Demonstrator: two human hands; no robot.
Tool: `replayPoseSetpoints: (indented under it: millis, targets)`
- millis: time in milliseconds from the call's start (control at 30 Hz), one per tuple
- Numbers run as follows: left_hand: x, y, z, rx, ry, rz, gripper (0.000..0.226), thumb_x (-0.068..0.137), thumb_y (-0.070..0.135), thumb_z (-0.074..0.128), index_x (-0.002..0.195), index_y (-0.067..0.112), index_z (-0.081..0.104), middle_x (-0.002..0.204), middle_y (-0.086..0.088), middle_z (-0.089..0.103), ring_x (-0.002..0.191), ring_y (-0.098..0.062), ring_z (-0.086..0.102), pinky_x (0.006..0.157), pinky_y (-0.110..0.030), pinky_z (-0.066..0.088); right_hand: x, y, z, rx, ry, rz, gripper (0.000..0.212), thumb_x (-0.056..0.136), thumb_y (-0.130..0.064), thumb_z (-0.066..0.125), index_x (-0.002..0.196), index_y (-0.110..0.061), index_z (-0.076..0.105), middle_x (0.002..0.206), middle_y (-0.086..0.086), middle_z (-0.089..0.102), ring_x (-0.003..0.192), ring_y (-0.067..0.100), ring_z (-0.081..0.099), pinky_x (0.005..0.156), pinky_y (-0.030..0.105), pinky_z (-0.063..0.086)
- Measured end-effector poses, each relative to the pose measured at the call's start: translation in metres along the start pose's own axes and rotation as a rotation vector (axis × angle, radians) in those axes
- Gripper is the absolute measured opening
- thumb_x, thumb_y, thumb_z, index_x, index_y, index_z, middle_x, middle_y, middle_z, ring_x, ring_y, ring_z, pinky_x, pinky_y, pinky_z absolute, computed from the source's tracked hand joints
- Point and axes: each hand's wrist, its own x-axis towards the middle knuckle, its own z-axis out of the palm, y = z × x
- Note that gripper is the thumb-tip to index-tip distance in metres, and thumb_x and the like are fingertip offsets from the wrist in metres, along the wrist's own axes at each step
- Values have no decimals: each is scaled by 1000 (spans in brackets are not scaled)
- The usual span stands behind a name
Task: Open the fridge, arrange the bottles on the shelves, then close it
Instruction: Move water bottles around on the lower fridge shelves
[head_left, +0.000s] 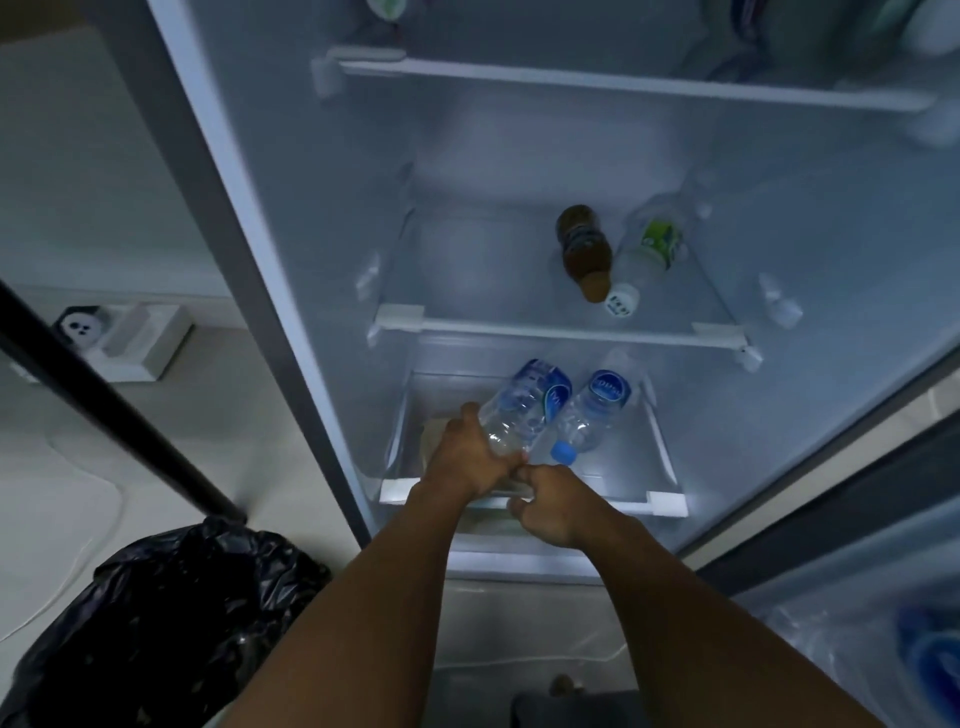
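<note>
The fridge stands open. On its lowest glass shelf my left hand grips the neck end of a clear water bottle with a blue label. Beside that bottle stands a second water bottle with a blue cap. My right hand is closed at the shelf's front edge, fingertips by the first bottle's cap end; whether it holds the cap I cannot tell. One shelf up stand a dark brown bottle and a clear bottle with a green label and white cap, touching.
A higher shelf carries blurred items at the top right. The open fridge door with blue packaging in its rack is at the right. A bin with a black bag stands on the floor at the left, near a wall socket.
</note>
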Motion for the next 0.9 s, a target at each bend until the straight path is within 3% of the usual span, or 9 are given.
replayPoseSetpoints:
  millis: [133, 233, 367, 500, 633, 733, 833, 900]
  targets:
    - [-5, 7, -11, -9, -4, -25, 92, 51, 56, 81, 127, 24, 39, 120, -5, 61, 105, -26, 62, 89, -41, 55, -4, 1, -8, -9, 17, 44, 48, 94, -25, 58, 139, -12, 50, 139, 9, 55, 123, 25, 55, 98, 27, 43]
    - [-17, 18, -27, 42, 21, -27, 94, 51, 58, 79, 129, 25, 37, 122, -6, 56, 110, -29, 59, 90, -40, 53, -12, -5, -16, -18, 127, 71, 45, 92, -23, 59, 136, -12, 53, 132, 11, 59, 116, 27, 59, 95, 30, 48]
    - [-47, 37, -59, 74, 143, 39, 90, 54, 51, 84, 128, 23, 41, 124, -9, 56, 109, -30, 59, 89, -41, 54, -30, -19, -31, 17, 315, 87, 47, 88, -23, 64, 132, -14, 51, 126, 12, 62, 111, 29, 62, 94, 36, 51]
    - [-83, 66, -97, 131, 213, 200, 87, 55, 38, 91, 127, 18, 48, 126, -10, 57, 110, -27, 58, 90, -36, 53, -58, -36, -39, 59, 413, 41, 59, 86, -24, 66, 139, -15, 42, 135, 10, 52, 121, 32, 55, 100, 37, 45]
    - [-114, 102, -138, 149, 227, 270, 77, 51, 44, 93, 115, 18, 58, 106, -5, 66, 93, -20, 62, 78, -29, 52, -90, -52, -35, 136, 469, -18, 70, 79, -33, 75, 138, -19, 41, 136, 8, 47, 125, 30, 51, 104, 38, 44]
    - [-138, 134, -159, 156, 202, 346, 70, 55, 52, 89, 106, 10, 66, 92, -9, 69, 88, -26, 65, 76, -34, 52, -120, -64, -28, 175, 465, -45, 84, 76, -35, 79, 144, -14, 34, 145, 9, 39, 133, 25, 43, 106, 31, 37]
    - [-164, 164, -170, 169, 188, 410, 49, 64, 53, 84, 85, 10, 71, 77, -7, 71, 76, -23, 66, 71, -39, 55, -147, -74, -18, 281, 462, -66, 102, 65, -46, 86, 147, -17, 32, 148, 3, 37, 136, 20, 40, 109, 29, 35]
    - [-181, 179, -175, 176, 178, 455, 42, 67, 50, 82, 79, 11, 73, 75, -6, 73, 74, -21, 68, 72, -41, 57, -164, -80, -11, 331, 455, -107, 97, 62, -50, 85, 143, -26, 38, 143, -5, 46, 132, 15, 47, 108, 32, 41]
